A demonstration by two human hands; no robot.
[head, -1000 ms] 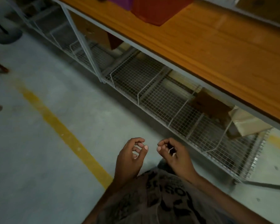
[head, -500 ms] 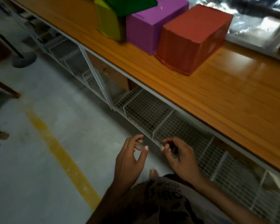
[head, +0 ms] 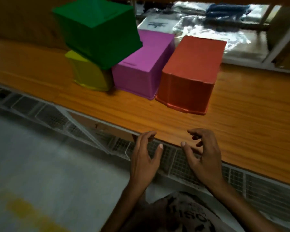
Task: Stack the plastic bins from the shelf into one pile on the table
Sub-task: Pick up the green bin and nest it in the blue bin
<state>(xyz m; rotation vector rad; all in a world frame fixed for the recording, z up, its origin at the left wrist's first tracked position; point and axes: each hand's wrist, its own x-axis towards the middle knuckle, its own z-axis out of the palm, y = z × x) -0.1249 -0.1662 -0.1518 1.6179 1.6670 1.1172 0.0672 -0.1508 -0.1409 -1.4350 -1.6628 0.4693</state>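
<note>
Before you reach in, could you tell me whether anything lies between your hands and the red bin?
Nothing visible does. Both hands, left and right, hover empty at the front edge of the wooden shelf, and only bare wood separates them from the red bin. The purple bin sits beside it, off that path.
</note>
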